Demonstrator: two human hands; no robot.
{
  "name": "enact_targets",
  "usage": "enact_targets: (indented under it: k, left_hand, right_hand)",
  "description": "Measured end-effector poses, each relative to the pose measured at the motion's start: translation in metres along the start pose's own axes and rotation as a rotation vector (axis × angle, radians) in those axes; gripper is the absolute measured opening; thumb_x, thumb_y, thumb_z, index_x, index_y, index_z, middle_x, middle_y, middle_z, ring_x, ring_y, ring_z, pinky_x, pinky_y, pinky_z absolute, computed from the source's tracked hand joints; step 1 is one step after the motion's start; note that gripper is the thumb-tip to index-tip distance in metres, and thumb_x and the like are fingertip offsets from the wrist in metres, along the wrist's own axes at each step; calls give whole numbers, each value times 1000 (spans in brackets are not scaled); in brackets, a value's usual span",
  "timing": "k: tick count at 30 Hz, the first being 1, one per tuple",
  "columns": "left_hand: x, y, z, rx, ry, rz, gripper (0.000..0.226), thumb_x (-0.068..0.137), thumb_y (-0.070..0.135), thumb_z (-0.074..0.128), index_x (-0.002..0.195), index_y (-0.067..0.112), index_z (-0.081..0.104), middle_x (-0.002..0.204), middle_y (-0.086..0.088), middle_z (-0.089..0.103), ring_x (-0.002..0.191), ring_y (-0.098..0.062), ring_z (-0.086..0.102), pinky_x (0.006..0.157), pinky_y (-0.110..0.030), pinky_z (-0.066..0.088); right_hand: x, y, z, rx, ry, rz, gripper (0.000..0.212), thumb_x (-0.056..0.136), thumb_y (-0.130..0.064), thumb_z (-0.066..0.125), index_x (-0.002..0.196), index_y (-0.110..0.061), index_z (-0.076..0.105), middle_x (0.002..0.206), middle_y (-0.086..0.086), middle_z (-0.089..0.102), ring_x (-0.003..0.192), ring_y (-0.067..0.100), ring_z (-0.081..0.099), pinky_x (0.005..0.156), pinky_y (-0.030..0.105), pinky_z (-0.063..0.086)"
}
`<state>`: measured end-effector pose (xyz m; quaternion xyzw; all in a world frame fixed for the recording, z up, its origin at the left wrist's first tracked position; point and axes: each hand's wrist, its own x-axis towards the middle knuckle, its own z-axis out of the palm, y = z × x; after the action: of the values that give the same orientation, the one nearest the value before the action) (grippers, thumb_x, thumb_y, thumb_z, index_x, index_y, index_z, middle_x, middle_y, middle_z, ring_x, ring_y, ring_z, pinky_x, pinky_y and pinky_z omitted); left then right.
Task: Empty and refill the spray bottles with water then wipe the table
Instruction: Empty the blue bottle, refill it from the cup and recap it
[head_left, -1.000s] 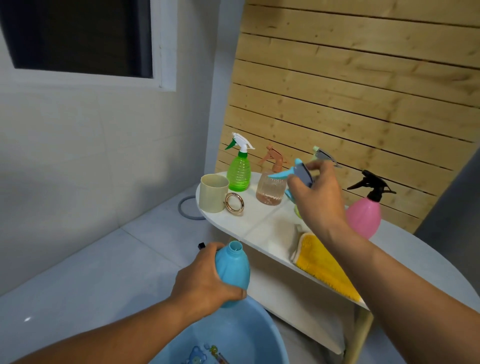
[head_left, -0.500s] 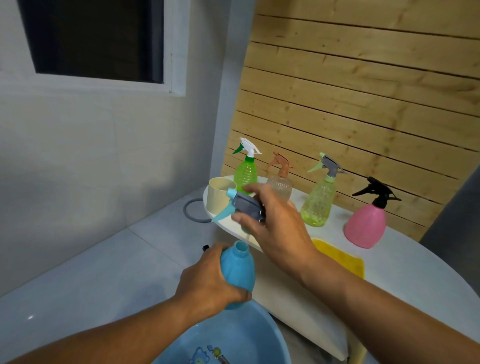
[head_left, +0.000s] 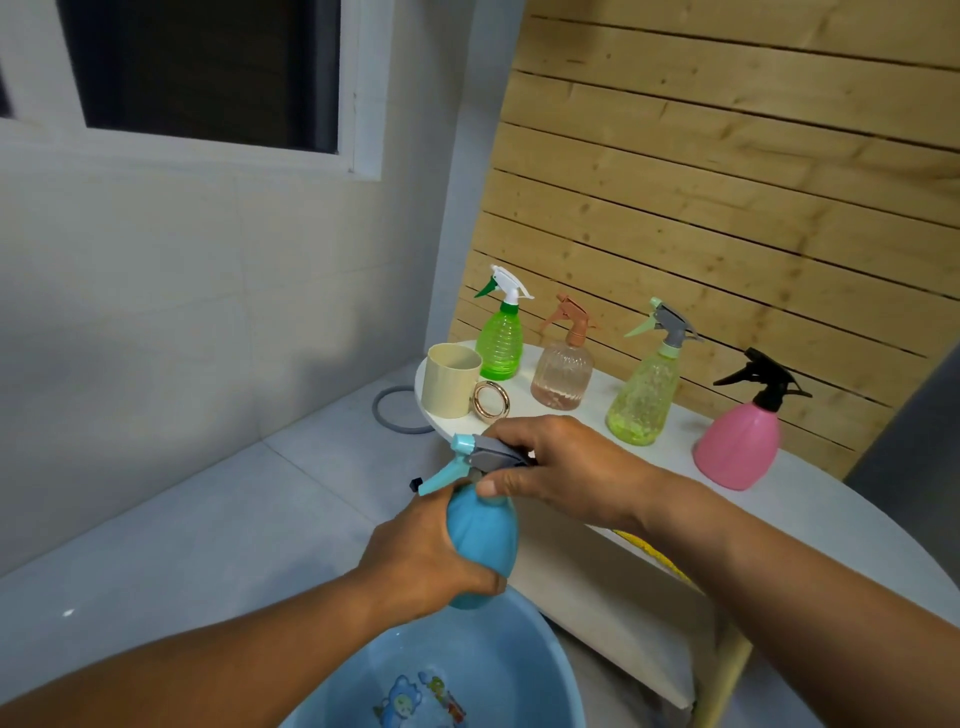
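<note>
My left hand (head_left: 422, 558) grips the body of a blue spray bottle (head_left: 485, 535) above a blue basin (head_left: 550, 670). My right hand (head_left: 558, 467) holds the grey and teal spray head (head_left: 480, 457) on the bottle's neck. On the white table (head_left: 831, 519) stand a green bottle (head_left: 501, 340), a clear pinkish bottle (head_left: 563, 371), a yellow-green bottle (head_left: 644, 395) and a pink bottle (head_left: 737, 447) with a black head. A yellow cloth (head_left: 652, 553) shows in part under my right forearm.
A cream cup (head_left: 449, 382) and a gold ring (head_left: 489, 399) sit at the table's left end. A grey hose loop (head_left: 395, 410) lies on the tiled floor behind. A wooden slat wall backs the table. The basin holds water over a cartoon print.
My right hand has carried the spray head from over the table down to the blue bottle's neck. My left hand has kept hold of the bottle over the basin.
</note>
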<state>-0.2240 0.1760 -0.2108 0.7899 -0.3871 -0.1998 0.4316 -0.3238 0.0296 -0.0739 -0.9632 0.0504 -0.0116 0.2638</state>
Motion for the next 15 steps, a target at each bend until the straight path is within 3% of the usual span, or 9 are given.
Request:
enact_targets:
  k: [4, 10, 15]
  left_hand:
    - [-5, -9, 0, -52, -47, -30, 97, 42, 59, 93, 126, 56, 45, 116, 21, 62, 107, -9, 64, 85, -35, 64]
    - [-7, -12, -1, -145, -121, -12, 84, 52, 42, 98, 122, 53, 53, 114, 16, 68, 106, -8, 69, 87, -39, 64]
    - [-1, -9, -7, -191, -166, -6, 81, 56, 34, 99, 123, 49, 56, 112, 15, 69, 105, -7, 70, 84, -35, 65]
  right_hand:
    - [1, -2, -2, -1, -76, 0, 18, 89, -30, 78, 103, -21, 70, 95, 0, 70, 92, 20, 64, 87, 49, 53]
    - [3, -7, 0, -63, -159, -29, 22, 92, -25, 75, 113, -28, 70, 103, -3, 72, 100, 19, 65, 92, 47, 52]
    - [5, -10, -4, -69, -194, -28, 28, 92, -19, 74, 118, -26, 66, 111, -10, 67, 105, 10, 61, 98, 41, 51]
